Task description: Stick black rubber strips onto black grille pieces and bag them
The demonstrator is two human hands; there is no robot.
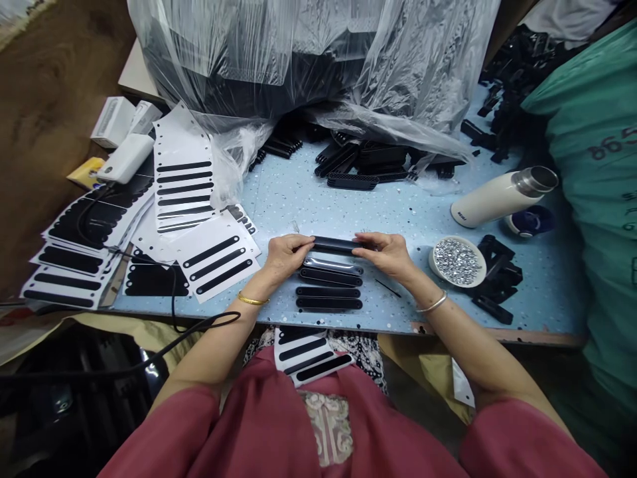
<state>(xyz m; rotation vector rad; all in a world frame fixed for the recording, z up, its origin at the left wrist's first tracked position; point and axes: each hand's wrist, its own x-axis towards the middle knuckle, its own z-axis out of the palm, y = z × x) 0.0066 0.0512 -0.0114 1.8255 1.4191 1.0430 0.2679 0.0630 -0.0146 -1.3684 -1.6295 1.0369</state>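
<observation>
My left hand [284, 255] and my right hand [385, 252] each pinch one end of a long black plastic strip [334, 244], held level just above the light blue table [279, 192]. Both hands are closed on it. Right below the strip lie several similar black strips [328, 285] in a row, the top one with a shiny film. A thin dark pin [388, 287] lies by my right wrist. On my lap rests a white sheet with black stickers [308, 355].
White sticker sheets [184, 186] and black cut-outs [89, 232] pile up at the left. A bowl of small silver pieces [456, 261], loose black parts [495, 279] and a white flask [502, 196] lie at the right. A big plastic bag [298, 60] fills the back. A person in green [597, 166] stands right.
</observation>
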